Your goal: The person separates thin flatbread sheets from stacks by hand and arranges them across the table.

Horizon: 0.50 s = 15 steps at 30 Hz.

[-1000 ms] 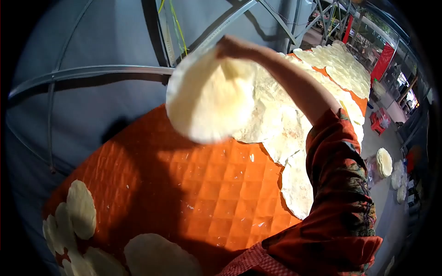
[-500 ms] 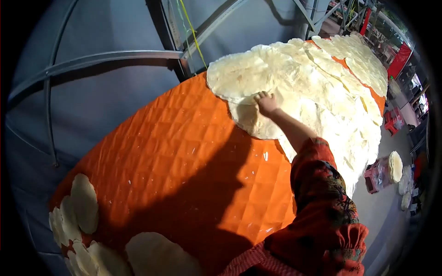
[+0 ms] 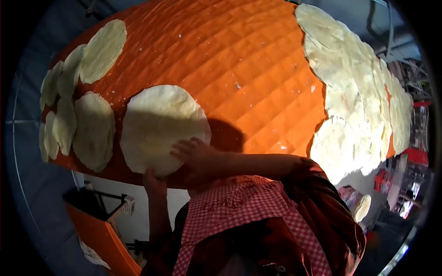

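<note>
A large round pale flatbread [image 3: 161,112] lies on the orange quilted table cover near the front edge, partly in shadow. My right hand [image 3: 191,154] rests on its right part, palm down with fingers spread. At the flatbread's near edge is my left hand [image 3: 155,184], the edge between its thumb and fingers; the fingers beneath are partly hidden. Left of it, a flatbread pile [image 3: 93,131] and another flatbread pile [image 3: 103,51] lie among several more rounds.
The orange cover [image 3: 248,78] carries small white crumbs. Overlapping flatbreads [image 3: 350,87] blanket its right end. An orange-sided box or stand [image 3: 94,230] is below the table's left edge. Red stools [image 3: 381,180] and a wrapped flatbread stack [image 3: 362,209] stand at the right.
The view has swung left and down. My right hand has gone from the spread flatbreads at the right to the single round at the near left. My left hand has come into view.
</note>
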Each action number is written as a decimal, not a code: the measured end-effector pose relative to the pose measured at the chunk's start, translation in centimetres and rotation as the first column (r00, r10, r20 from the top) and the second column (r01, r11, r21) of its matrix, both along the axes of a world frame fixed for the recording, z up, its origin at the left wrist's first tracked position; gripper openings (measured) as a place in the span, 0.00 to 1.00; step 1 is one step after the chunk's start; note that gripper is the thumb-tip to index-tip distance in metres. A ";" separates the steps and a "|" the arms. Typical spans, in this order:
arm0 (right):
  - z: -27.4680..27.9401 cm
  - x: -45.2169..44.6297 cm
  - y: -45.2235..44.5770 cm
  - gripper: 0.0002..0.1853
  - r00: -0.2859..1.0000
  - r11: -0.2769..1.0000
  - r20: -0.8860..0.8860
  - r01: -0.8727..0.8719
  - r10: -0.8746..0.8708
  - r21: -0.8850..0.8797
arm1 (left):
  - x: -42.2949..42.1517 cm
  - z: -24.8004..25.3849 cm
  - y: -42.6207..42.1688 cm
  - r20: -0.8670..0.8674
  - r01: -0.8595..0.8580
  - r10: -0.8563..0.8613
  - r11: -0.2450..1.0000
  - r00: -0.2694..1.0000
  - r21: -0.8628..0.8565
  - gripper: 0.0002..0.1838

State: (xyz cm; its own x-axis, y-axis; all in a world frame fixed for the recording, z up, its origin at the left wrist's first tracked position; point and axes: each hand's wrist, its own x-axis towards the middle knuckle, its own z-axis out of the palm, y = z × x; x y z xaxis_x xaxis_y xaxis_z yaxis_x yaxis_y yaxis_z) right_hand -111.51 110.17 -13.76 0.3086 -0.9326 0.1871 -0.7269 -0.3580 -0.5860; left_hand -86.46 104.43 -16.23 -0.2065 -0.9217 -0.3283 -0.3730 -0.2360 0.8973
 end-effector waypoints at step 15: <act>19.5 -15.7 6.0 0.13 0.420 0.744 0.703 0.626 -0.573 0.233 | -2.8 7.1 -0.9 -0.263 0.037 -0.045 0.999 0.964 -0.033 0.21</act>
